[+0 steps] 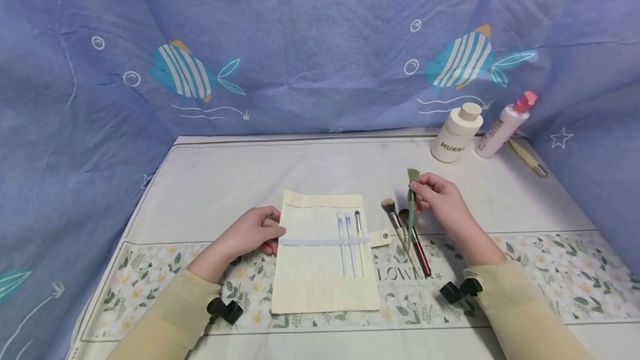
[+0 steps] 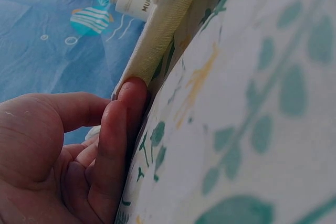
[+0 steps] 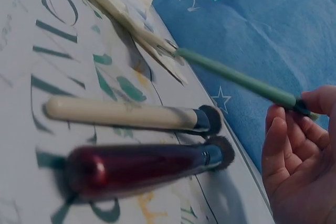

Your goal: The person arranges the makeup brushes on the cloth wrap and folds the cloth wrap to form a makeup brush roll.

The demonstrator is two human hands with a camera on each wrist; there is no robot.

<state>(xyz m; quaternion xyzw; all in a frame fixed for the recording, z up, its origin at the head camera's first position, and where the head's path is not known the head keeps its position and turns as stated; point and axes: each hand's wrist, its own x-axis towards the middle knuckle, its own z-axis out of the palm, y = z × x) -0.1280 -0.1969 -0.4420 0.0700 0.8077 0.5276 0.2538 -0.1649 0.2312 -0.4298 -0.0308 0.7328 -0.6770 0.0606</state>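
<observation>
A cream fabric brush roll [image 1: 310,263] lies unfolded, its grey elastic band holding several slim brushes [image 1: 348,243] on the right side. My left hand [image 1: 255,230] pinches the roll's left edge between thumb and fingers; the left wrist view shows that edge [image 2: 137,66] lifted a little. In my right hand [image 1: 442,199] a green makeup brush [image 1: 411,215] is pinched near its bristle end, handle pointing down. Below it on the table are a brush with a cream handle [image 3: 121,114] and one with a dark red handle [image 3: 142,169], side by side.
A white bottle [image 1: 452,135] and a pump bottle with a red top [image 1: 502,129] stand at the back right. Behind them lies a pale-handled brush [image 1: 528,158]. The roll's snap strap [image 1: 380,238] sticks out to the right. A blue fish-print cloth [image 1: 320,49] hangs behind the table.
</observation>
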